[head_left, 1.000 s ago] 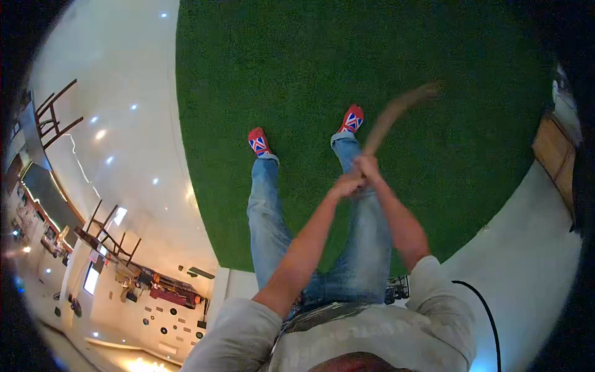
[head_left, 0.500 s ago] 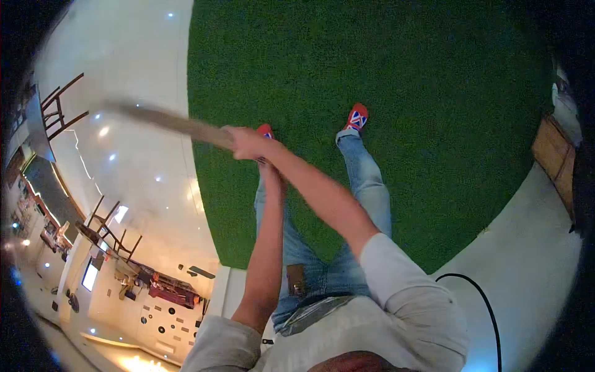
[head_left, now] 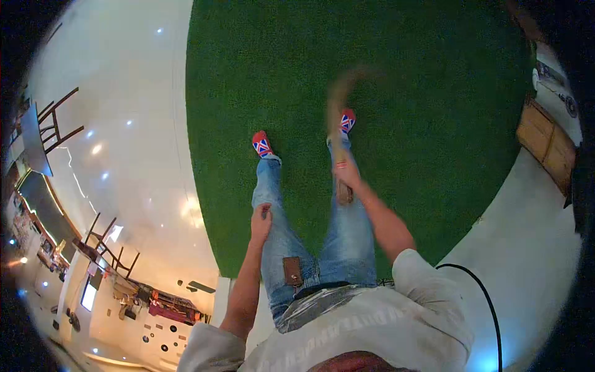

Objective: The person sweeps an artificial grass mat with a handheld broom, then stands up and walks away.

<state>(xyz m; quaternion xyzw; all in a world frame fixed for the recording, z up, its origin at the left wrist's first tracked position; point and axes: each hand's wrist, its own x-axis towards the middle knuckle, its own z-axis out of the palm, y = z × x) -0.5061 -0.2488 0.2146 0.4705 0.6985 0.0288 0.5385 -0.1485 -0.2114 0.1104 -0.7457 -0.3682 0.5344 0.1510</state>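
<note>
My right hand (head_left: 347, 174) is wrapped round a long wooden stick (head_left: 339, 146) near its lower end. The short butt shows below my fist, over my right leg. Beyond the fist the stick runs up past my right foot and bends to the right, smeared by motion, so its exact shape is unclear. My left hand (head_left: 261, 218) is by my left knee with its fingers curled in, and nothing shows in it.
I stand on green turf (head_left: 434, 155) in patterned socks (head_left: 262, 144). White floor (head_left: 142, 74) lies to the left, with tall dark chairs (head_left: 59, 121) beyond. At right are a brown wooden box (head_left: 545, 146) and a black cable (head_left: 480, 288).
My left hand has let go of the stick and dropped to my left knee. My right hand has swung the stick from the left across to the right.
</note>
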